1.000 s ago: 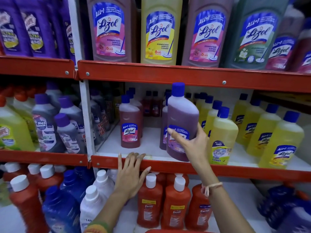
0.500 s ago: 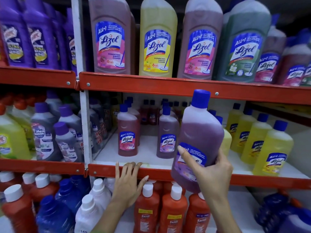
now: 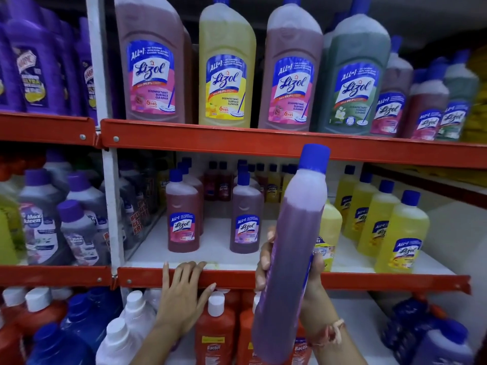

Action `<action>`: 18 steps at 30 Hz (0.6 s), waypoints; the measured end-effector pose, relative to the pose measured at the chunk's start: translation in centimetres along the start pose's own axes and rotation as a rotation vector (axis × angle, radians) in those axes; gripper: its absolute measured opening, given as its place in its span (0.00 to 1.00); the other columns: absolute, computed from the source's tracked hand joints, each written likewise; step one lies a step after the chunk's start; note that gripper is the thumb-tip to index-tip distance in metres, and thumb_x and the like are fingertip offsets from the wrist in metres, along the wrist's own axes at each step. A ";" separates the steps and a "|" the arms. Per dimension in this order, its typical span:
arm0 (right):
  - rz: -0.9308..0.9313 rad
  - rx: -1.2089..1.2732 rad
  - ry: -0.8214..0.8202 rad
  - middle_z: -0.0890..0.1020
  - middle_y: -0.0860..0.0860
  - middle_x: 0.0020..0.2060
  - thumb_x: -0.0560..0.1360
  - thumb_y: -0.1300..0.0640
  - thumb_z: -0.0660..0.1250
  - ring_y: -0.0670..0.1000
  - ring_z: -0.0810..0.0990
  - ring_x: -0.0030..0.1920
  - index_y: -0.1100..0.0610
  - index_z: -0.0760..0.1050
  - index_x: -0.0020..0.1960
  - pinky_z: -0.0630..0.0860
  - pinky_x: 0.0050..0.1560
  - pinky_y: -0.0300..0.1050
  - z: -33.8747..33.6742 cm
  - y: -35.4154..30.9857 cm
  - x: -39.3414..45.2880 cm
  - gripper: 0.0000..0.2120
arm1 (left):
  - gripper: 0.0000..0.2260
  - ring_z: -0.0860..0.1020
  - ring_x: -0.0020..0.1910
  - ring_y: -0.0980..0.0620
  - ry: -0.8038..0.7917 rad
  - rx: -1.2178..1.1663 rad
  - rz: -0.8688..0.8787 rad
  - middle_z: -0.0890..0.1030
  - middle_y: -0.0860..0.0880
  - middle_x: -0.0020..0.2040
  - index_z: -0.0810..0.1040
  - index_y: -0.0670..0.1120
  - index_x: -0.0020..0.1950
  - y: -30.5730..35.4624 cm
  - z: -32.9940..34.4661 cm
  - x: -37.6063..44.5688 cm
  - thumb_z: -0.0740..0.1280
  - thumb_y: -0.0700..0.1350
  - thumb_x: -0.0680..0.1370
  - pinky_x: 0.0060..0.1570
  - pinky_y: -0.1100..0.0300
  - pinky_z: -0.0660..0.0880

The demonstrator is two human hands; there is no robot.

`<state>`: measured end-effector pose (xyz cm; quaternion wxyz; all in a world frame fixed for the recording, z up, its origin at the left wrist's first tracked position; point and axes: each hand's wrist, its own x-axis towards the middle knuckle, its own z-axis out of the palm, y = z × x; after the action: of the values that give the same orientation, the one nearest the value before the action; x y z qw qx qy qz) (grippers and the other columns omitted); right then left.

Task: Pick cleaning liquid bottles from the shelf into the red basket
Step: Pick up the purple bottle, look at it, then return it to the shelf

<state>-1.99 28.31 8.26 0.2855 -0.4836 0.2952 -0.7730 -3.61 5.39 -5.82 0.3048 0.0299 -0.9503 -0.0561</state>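
Note:
My right hand (image 3: 315, 270) grips a purple Lizol bottle (image 3: 292, 243) with a blue cap, held clear of the shelf and turned edge-on toward me. My left hand (image 3: 184, 291) lies flat with fingers spread on the red front lip of the middle shelf (image 3: 369, 281). On that shelf stand a pink Lizol bottle (image 3: 183, 219) and a second purple Lizol bottle (image 3: 246, 219), with yellow bottles (image 3: 400, 233) to the right. The red basket is out of view.
Large Lizol bottles (image 3: 226, 67) fill the top shelf above a red rail (image 3: 210, 138). Orange Bactin bottles (image 3: 214, 333), white and blue bottles crowd the bottom shelf under my arms. Grey Max Kleen bottles (image 3: 39, 219) sit in the left bay behind a white upright (image 3: 110, 206).
My right hand has lifted the purple bottle off the middle shelf, pulled it toward me and turned it edge-on. The left hand has stayed on the shelf lip.

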 end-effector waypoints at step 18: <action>-0.027 -0.568 0.573 0.86 0.53 0.38 0.46 0.45 0.85 0.53 0.84 0.39 0.60 0.78 0.49 0.82 0.43 0.49 -7.8 -1.0 4.5 0.37 | 0.24 0.73 0.61 0.49 0.005 0.004 0.009 0.77 0.50 0.57 0.69 0.51 0.67 0.0 -0.1 -0.1 0.52 0.62 0.78 0.72 0.41 0.47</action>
<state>-10.96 27.10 8.80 0.0362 -0.3119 0.5583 -0.7680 -3.45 5.40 -5.83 0.3076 0.0263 -0.9497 -0.0527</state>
